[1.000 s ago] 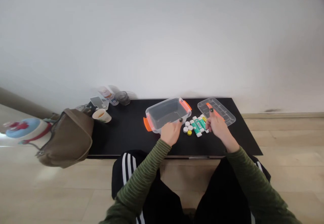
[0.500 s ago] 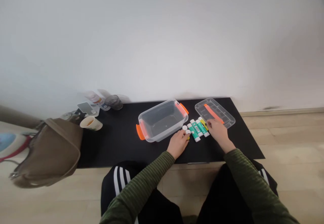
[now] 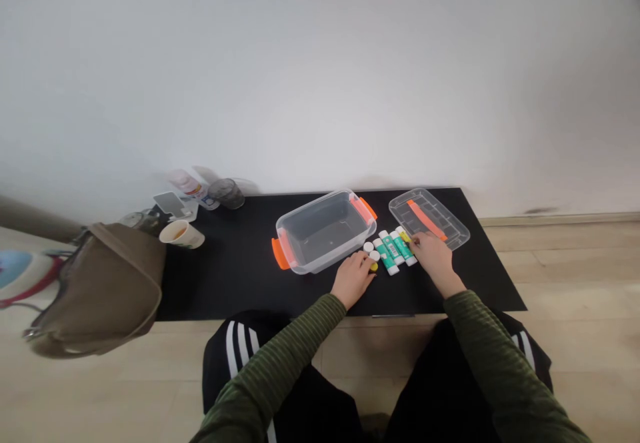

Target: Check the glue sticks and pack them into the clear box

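Observation:
Several green-and-white glue sticks (image 3: 389, 256) lie side by side on the black table (image 3: 225, 276). At their left are two round white-topped pieces (image 3: 374, 255) and a yellow-topped piece (image 3: 373, 267). My left hand (image 3: 353, 279) is closed at these, with the yellow-topped piece between fingers and thumb. At the right end of the row, my right hand (image 3: 434, 259) pinches a yellow stick (image 3: 405, 237), partly hidden by the fingers. A clear plastic box (image 3: 313, 266) with orange clips stands left of the sticks, its top uncovered. Its clear lid (image 3: 455, 229) with an orange handle lies behind my right hand.
On the table's left are a paper cup (image 3: 183, 235) with an amber drink, a dark glass (image 3: 227, 193), a white bottle (image 3: 197, 191) and a pale flat stand (image 3: 175, 207). A brown bag (image 3: 110, 289) overlaps the left end. A white wall (image 3: 320, 96) rises behind.
My right hand has shifted the yellow stick slightly, so it now overlaps the end green stick. My left hand stays at the round-topped pieces. The whole view has shifted a little.

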Demonstrator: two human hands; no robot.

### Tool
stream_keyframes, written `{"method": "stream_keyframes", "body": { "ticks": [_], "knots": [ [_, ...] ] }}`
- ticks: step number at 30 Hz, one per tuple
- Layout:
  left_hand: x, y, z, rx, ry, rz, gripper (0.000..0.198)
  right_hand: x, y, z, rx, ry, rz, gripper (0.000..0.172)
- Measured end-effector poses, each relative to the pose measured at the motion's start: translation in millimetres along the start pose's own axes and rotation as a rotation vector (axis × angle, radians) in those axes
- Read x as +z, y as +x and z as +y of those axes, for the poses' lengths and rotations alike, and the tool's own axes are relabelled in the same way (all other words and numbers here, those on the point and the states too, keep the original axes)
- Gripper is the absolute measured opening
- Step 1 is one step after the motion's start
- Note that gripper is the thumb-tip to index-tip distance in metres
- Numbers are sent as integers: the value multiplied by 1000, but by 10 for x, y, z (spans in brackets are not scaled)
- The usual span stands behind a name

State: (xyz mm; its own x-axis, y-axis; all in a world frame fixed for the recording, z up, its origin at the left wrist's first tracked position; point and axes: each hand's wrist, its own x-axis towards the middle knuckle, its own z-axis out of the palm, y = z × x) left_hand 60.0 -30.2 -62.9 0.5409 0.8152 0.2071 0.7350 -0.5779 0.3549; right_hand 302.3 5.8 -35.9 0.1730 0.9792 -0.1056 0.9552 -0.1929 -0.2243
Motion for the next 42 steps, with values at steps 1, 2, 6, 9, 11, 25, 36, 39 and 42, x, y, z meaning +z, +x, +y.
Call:
{"method": "stream_keyframes", "body": {
  "ticks": [1,2,6,9,11,25,36,39,42],
  "knots": [
    [2,2,-1,-9,-6,-3,27,0,-3,-4,6,-3,-3,22],
    [4,5,-2,-18,-11,-5,26,0,-6,-9,11,-4,-3,23],
    [14,21,-9,-44,-35,5,22,-4,-21,-30,17,-6,0,25],
    [26,24,-18,-46,-52,19,18,-17,-26,-43,16,-6,-5,26],
    [34,22,-24,-46,-53,26,17,-26,-25,-47,15,-5,-8,27],
    [2,15,-13,-108,-86,32,21,-12,-17,-46,46,-4,2,25],
    [-248,13,-34,-267,-609,245,21,-165,-129,130,36,384,166,30],
    [-276,58,-101,-320,-664,276,19,-119,-187,70,-1,660,100,34],
    [-273,113,-172,-379,-798,322,17,-34,-240,-41,-57,933,-2,42]
  ]
}}
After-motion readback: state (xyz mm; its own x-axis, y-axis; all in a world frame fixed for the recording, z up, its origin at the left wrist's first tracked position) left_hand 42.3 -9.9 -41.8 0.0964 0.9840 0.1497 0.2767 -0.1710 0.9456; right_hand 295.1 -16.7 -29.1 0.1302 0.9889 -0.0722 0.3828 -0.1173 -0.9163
